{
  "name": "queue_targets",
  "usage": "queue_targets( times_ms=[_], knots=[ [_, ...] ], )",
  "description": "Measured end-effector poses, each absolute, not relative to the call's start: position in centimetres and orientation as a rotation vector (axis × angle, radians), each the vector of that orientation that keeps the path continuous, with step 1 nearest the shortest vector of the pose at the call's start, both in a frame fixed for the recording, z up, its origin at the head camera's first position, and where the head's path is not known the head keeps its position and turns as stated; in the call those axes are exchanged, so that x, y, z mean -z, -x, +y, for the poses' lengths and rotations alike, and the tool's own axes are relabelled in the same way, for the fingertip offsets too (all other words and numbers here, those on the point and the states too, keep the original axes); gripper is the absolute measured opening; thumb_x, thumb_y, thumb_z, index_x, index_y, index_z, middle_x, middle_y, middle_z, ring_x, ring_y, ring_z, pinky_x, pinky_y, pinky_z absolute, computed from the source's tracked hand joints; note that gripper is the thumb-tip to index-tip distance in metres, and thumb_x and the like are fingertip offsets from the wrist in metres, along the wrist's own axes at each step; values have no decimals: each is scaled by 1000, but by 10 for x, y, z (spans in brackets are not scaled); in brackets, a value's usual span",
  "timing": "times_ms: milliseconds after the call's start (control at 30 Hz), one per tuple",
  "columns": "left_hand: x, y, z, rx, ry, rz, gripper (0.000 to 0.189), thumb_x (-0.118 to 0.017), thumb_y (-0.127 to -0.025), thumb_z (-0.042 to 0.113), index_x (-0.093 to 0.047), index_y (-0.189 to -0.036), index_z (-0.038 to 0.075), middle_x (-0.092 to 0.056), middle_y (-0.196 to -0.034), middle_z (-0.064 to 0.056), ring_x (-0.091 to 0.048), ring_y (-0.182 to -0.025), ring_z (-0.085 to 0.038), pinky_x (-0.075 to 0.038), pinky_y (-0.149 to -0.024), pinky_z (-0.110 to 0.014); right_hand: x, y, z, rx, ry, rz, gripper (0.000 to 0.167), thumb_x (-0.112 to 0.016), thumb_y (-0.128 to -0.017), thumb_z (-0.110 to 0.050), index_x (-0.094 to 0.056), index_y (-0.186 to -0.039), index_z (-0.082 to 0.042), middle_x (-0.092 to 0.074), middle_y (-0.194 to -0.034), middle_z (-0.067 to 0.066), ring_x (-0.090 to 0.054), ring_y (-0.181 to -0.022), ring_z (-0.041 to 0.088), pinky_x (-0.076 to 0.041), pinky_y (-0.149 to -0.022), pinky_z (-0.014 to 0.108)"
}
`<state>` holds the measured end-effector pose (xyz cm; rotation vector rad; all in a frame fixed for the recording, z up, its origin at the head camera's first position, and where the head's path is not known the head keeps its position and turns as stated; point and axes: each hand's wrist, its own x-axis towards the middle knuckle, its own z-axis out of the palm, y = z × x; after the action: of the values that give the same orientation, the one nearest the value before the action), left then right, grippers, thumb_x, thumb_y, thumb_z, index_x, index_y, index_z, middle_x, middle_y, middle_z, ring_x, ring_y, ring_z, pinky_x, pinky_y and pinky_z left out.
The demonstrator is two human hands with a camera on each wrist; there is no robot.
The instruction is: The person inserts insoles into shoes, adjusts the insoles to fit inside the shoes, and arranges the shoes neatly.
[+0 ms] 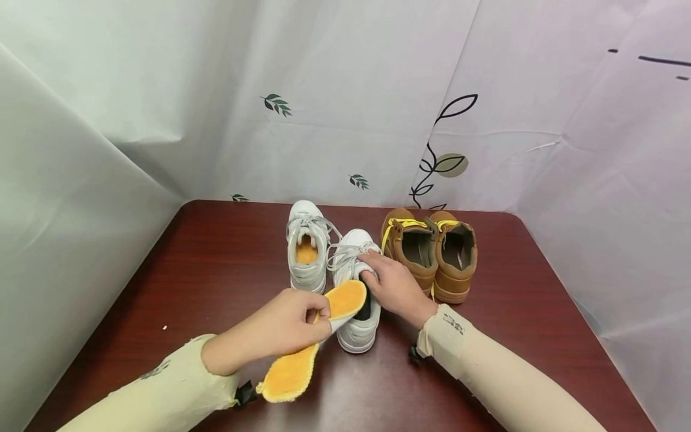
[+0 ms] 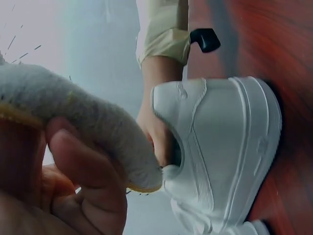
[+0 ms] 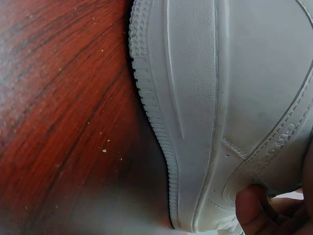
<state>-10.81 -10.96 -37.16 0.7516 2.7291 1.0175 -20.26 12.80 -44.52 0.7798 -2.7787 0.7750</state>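
My left hand (image 1: 291,324) pinches a fuzzy yellow insole (image 1: 290,373) near its middle, its front end over the opening of a white sneaker (image 1: 357,337). The left wrist view shows the pale underside of the insole (image 2: 93,105) against my thumb. My right hand (image 1: 398,287) grips that same sneaker at the tongue and collar, thumb at the opening. Dark lining shows inside the shoe. To its left stands the other white sneaker (image 1: 308,275), with yellow fuzzy lining visible inside. In the right wrist view, fingertips (image 3: 252,208) press the upper of the sneaker (image 3: 195,73).
Two brown shoes (image 1: 456,282) with yellow laces stand side by side behind my right hand, at the back right. Everything sits on a dark red wooden table (image 1: 227,252). White patterned cloth (image 1: 345,120) hangs around its back and sides.
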Motion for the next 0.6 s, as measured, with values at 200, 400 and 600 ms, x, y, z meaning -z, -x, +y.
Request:
queue_targets(
  times_ms=[200, 400, 600],
  knots=[
    [376, 117, -100, -1066, -749, 2595, 17, -63, -82, 19, -61, -67, 26, -41, -53, 14, -43, -52, 0, -37, -49, -21, 431, 211, 131, -757, -901, -2827, 40, -55, -100, -27, -64, -136, -14, -62, -137, 9, -55, -132, 24, -45, -108, 45],
    [382, 125, -95, -1128, -686, 2518, 14, -60, -82, 16, -62, -68, 20, -44, -55, 12, -45, -57, -4, -37, -51, -21, 416, 215, 132, -717, -976, -2929, 42, -52, -100, -29, -63, -137, -13, -62, -137, 10, -55, -131, 24, -44, -108, 44],
    [387, 128, -85, -1157, -583, 2488, 14, -59, -82, 17, -61, -68, 14, -48, -60, 10, -45, -58, -6, -37, -53, -22, 412, 215, 131, -686, -971, -2999, 43, -52, -100, -30, -60, -140, -15, -62, -138, 6, -59, -125, 21, -48, -104, 41]
  ],
)
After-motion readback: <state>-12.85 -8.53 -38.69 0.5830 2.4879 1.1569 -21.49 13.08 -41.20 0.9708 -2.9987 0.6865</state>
